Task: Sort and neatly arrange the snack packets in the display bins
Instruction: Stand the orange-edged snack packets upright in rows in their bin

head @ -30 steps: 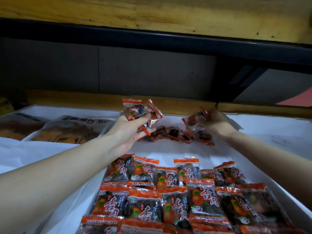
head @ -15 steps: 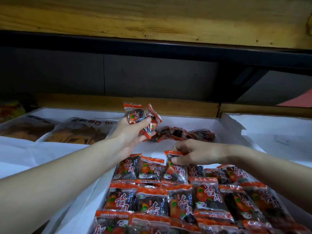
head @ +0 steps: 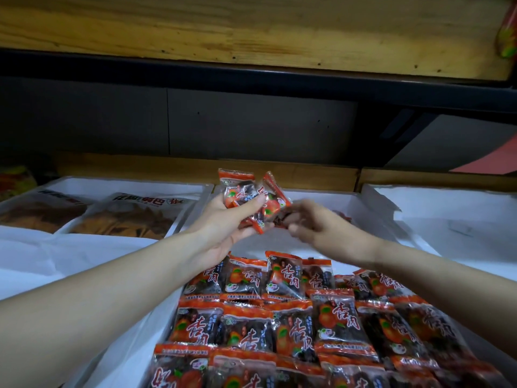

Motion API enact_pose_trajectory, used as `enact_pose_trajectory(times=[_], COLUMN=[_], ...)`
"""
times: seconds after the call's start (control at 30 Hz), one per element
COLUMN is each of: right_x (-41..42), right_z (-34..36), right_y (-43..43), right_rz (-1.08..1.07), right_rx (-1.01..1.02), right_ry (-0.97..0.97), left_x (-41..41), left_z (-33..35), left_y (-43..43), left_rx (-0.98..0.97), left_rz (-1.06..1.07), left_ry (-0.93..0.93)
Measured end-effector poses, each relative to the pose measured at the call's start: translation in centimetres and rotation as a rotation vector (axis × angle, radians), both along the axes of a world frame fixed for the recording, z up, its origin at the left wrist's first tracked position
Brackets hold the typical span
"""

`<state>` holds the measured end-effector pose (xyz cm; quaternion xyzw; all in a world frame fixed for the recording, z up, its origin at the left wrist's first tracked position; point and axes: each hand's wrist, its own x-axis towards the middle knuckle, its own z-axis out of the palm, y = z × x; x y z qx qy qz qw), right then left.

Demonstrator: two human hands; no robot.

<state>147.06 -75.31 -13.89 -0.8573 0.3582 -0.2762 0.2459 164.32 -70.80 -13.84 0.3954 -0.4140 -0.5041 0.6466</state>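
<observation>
My left hand (head: 223, 228) grips a small bunch of red and dark snack packets (head: 249, 197) above the far part of the white middle bin (head: 363, 208). My right hand (head: 316, 225), blurred by motion, is right beside that bunch with its fingers curled at a dark packet (head: 281, 219) at the bunch's lower right. Whether it has hold of that packet I cannot tell. Several matching packets (head: 282, 315) lie in neat overlapping rows in the near part of the bin. A few loose packets (head: 345, 217) lie at the far end, mostly hidden behind my right hand.
To the left, a white bin (head: 201, 191) holds large bags of brown crisps (head: 131, 217). On the right stands another white paper-lined bin (head: 447, 219). A wooden ledge (head: 307, 175) runs behind the bins, with a dark panel and a wooden shelf (head: 251, 26) overhead.
My right hand has left the front row of arranged packets and risen up to the bunch in my left hand. My left hand has stayed about where it was.
</observation>
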Motion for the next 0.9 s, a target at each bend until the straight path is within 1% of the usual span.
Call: enact_pose_trajectory(times=[0.07,0.13,0.17,0.23,0.3,0.4,0.57,0.67,0.73,0.8,0.87,0.9], right_x=[-0.2,-0.5,-0.8,-1.3,-2.1,-3.6,-5.7,-6.8,-7.5,-8.2,-8.5,-8.5], right_z=[1.1,1.9,2.1,2.2,1.9,1.4,1.0,1.0,1.2,1.5,1.4,1.2], right_y=[0.8,1.6,1.8,2.1,1.9,1.5,1.0,1.0,1.3,1.5,1.9,1.9], right_rz=[-0.033,-0.037,-0.028,-0.026,-0.045,-0.065,-0.141,-0.107,-0.106,-0.129,-0.112,-0.106], right_rx=[0.064,0.123,0.141,0.159,0.195,0.235,0.225,0.245,0.245,0.177,0.096,0.048], right_ry=[-0.254,-0.389,-0.409,-0.374,-0.323,-0.307,-0.382,-0.449,-0.402,-0.18,0.041,0.105], left_x=[-0.6,-1.2,-1.5,-2.2,-2.9,-4.1,-5.6,-6.3,-6.6,-6.9,-7.2,-7.4], left_z=[0.1,0.1,0.2,0.2,0.1,-0.1,-0.4,-0.6,-0.7,-0.6,-0.4,-0.3], left_y=[0.2,0.3,0.3,0.4,0.4,0.4,-0.1,-0.3,-0.5,-0.4,-0.3,-0.1], left_rx=[-0.023,-0.042,-0.044,-0.052,-0.06,-0.061,-0.028,-0.034,-0.043,-0.045,-0.077,-0.1], left_rz=[-0.06,-0.102,-0.116,-0.145,-0.172,-0.171,-0.228,-0.25,-0.223,-0.166,-0.112,-0.099], left_ry=[-0.016,-0.045,-0.059,-0.106,-0.185,-0.292,-0.238,-0.25,-0.264,-0.312,-0.472,-0.563])
